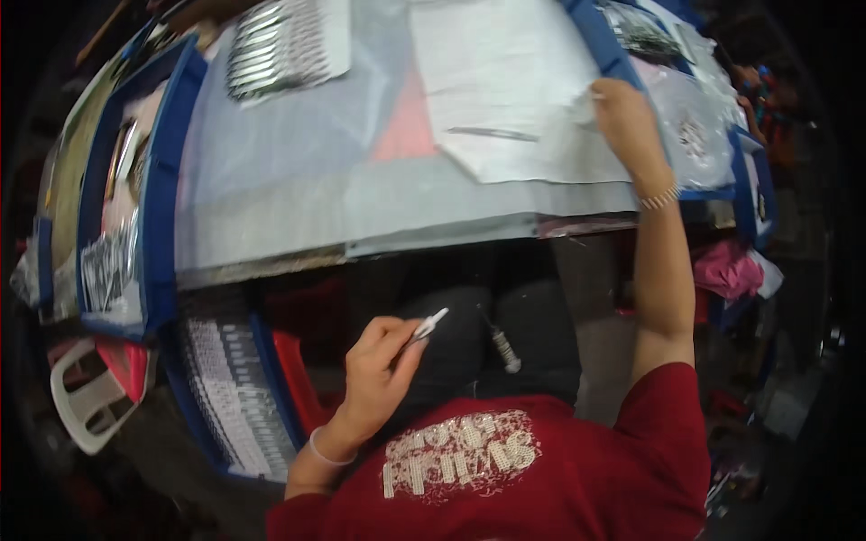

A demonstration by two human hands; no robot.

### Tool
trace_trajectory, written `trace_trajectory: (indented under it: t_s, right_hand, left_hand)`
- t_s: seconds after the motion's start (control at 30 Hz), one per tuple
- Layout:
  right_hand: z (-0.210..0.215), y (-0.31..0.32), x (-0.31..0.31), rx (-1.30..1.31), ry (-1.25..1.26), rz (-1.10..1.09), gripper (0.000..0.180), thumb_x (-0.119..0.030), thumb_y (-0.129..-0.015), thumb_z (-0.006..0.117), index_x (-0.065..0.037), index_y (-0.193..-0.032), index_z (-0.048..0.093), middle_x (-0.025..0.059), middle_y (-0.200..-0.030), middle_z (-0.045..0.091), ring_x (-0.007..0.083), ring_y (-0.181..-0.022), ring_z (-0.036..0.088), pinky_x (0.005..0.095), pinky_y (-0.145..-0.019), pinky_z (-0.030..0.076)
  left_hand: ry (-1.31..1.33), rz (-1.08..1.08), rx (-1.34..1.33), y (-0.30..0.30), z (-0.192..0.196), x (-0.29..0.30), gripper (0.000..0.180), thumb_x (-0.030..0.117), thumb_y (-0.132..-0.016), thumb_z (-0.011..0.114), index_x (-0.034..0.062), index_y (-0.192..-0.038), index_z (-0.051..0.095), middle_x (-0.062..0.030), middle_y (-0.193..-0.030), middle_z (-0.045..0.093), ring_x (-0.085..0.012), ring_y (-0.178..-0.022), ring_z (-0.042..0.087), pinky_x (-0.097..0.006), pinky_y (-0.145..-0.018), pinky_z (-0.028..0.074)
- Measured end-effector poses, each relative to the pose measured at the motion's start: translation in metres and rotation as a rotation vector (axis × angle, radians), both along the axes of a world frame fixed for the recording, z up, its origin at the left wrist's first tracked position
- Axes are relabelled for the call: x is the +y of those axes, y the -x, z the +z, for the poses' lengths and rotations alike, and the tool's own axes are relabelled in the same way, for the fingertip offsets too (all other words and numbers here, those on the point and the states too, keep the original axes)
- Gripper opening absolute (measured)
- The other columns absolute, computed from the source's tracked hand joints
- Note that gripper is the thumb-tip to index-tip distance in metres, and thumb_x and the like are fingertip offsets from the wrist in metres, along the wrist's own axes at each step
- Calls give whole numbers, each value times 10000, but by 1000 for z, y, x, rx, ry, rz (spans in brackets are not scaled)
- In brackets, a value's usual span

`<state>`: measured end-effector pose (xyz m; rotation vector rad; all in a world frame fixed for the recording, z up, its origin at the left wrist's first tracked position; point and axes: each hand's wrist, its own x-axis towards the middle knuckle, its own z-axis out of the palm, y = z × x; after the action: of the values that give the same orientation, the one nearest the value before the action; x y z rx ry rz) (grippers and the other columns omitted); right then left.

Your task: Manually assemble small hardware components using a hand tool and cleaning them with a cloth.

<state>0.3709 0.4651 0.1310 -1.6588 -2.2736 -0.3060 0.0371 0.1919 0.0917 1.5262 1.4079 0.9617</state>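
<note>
My left hand [377,370] is over my lap, its thumb and fingers pinched on a small slim white piece [431,325] with a pale tip pointing up and right. Stretched out to the far right, my right hand [624,117] is closed at the edge of a large white sheet [505,63], beside a blue tray. Something whitish shows at its fingertips, too blurred to name. A thin grey stick-like tool [492,133] lies on the sheet. On my dark trousers rests a slender silvery piece [505,352] with a beaded look.
Several silvery strips on a card [284,45] lie at the table's back. A blue tray [167,171] with packets stands left, another blue tray [672,108] with plastic bags right. Below left, a blue crate [239,397] holds rows of packed pieces, near a white chair [90,397].
</note>
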Motion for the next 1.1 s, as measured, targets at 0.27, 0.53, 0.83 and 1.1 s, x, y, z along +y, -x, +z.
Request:
trace_trajectory:
  t_s: [0.27, 0.53, 0.83, 1.1]
  right_hand:
    - [-11, 150, -210, 416, 374, 728, 244, -11, -699, 666, -2, -942, 641, 162, -959, 629, 284, -868, 620, 380, -717, 510]
    - [-34, 151, -227, 475, 368, 674, 231, -38, -707, 643, -7, -936, 645, 127, -965, 652, 290, -820, 601, 380, -750, 486]
    - [-46, 138, -226, 452, 347, 578, 251, -37, -662, 668, -24, -913, 654, 108, -963, 662, 275, -876, 616, 383, -764, 486]
    - [-56, 133, -230, 432, 491, 529, 198, -43, -702, 624, -39, -898, 653, 91, -960, 672, 269, -890, 632, 384, -773, 468]
  left_hand:
    - [-241, -49, 416, -4, -3, -1, 289, -6, -710, 712, -20, -986, 625, -131, -853, 538, -295, -719, 568, -378, -634, 479]
    - [-145, -94, 447, 0, 3, -17, 256, 25, -748, 723, -13, -982, 627, -123, -851, 547, -290, -716, 581, -368, -619, 485]
    - [395, -101, -148, 2, -8, -26, 147, 19, -873, 619, -38, -1005, 649, -169, -809, 613, -296, -687, 601, -342, -614, 475]
    - [-197, -142, 455, -9, -12, -29, 297, -10, -749, 669, -31, -1041, 618, -108, -811, 538, -261, -687, 571, -353, -610, 472]
